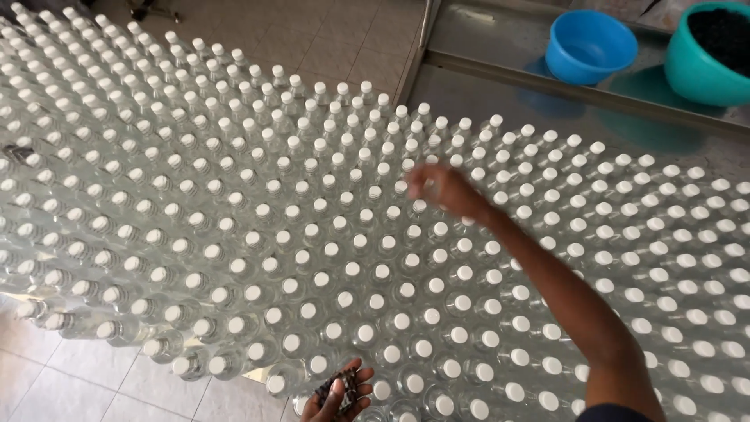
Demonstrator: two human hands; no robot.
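A large field of clear plastic bottles with white caps stands packed together on a metal table. My right hand reaches out over the middle of the bottles, fingers loosely curled just above the caps; it is blurred and I see nothing in it. My left hand is at the bottom edge of the view, palm up, cupping a small pile of dark little pieces.
A blue plastic basin and a teal basin holding dark material sit on the metal surface at the back right. Tiled floor shows beyond the bottles and at the lower left corner.
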